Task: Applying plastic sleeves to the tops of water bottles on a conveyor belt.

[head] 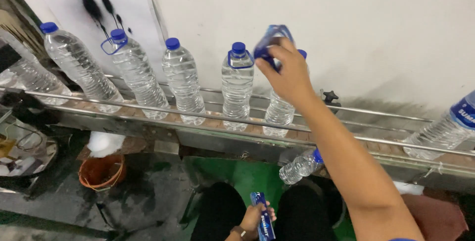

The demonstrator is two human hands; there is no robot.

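Observation:
My right hand is raised over the conveyor and pinches a blue plastic label sleeve above a clear water bottle, whose blue cap is partly hidden behind the hand. My left hand rests low between my knees, gripping a flat stack of blue label sleeves. Other clear bottles with blue caps stand in a row on the conveyor: one has a blue sleeve around its neck, as does another; one between them has none.
The conveyor belt with steel guide rails runs left to right before a white wall. A labelled bottle stands tilted at the right. A small bottle lies under the belt. An orange bucket sits on the dark floor.

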